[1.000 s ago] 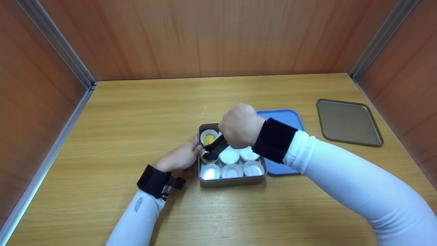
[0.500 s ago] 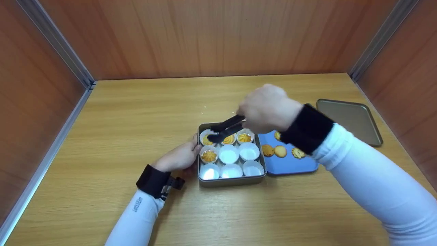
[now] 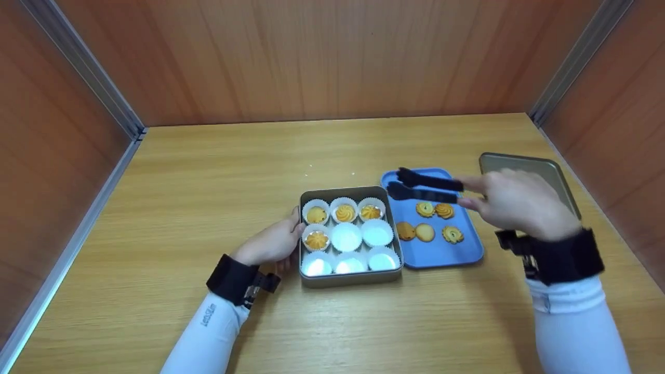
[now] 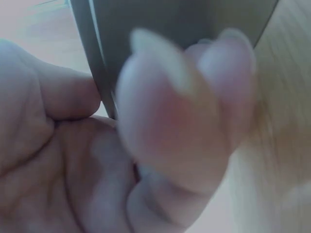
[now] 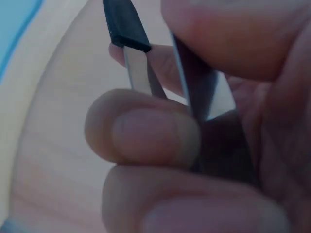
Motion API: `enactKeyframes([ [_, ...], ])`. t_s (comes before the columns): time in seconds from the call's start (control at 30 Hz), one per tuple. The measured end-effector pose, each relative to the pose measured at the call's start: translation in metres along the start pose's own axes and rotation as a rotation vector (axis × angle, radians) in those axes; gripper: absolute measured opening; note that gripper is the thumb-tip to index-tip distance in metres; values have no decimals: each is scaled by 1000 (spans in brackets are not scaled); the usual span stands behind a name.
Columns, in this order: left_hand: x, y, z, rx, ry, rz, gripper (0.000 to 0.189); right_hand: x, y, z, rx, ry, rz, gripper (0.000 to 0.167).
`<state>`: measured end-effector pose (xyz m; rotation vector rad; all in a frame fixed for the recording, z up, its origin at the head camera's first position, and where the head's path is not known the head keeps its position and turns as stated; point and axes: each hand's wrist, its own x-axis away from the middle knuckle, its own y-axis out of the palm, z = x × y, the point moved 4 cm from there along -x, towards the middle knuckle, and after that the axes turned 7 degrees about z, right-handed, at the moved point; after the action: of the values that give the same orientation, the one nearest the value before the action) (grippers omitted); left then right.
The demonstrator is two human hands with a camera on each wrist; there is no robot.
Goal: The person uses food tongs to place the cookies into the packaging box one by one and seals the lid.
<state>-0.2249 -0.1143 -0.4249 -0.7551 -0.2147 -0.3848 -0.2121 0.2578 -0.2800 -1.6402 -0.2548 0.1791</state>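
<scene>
My left hand [image 3: 273, 241] grips the left side of a square tin [image 3: 352, 281], its thumb at the rim and its curled fingers against the outer wall [image 4: 160, 24]. White paper cups [image 3: 346, 237] fill the tin in rows. Piped and round cookies [image 3: 345, 212] sit in the back row's cups, and a star-shaped cookie [image 3: 316, 240] in the middle row's left cup. My right hand [image 3: 524, 202] holds black-tipped tongs [image 3: 426, 196], pointing left above the blue tray [image 3: 436, 255]. The tong tips are spread with nothing between them. Metal tong arms [image 5: 138, 70] show between the fingers in the right wrist view.
Several cookies [image 3: 425, 232] lie on the blue tray, close against the tin's right side. A brown metal lid [image 3: 519, 162] lies at the back right, partly behind my right hand. Crumbs dot the table [image 3: 234, 171] behind the tin. Wooden panels [image 3: 337, 62] enclose the table.
My right hand has moved the tongs from inside the tin up and right, over the blue tray. The star-shaped cookie is now uncovered in its cup. My left hand stays at the tin.
</scene>
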Motion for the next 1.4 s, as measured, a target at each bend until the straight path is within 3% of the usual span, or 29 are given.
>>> enactKeyframes([
  [0.2,0,1,0,7,-7,11,64,12,26,38,-84,105,1,59],
  [0.47,2,2,-2,18,2,30,63,13,39,58,-125,126,-12,64],
  [0.77,1,1,-1,16,25,45,63,14,44,69,-109,142,-36,66],
  [1.4,0,1,-1,8,23,29,63,11,52,58,-135,152,-59,60],
])
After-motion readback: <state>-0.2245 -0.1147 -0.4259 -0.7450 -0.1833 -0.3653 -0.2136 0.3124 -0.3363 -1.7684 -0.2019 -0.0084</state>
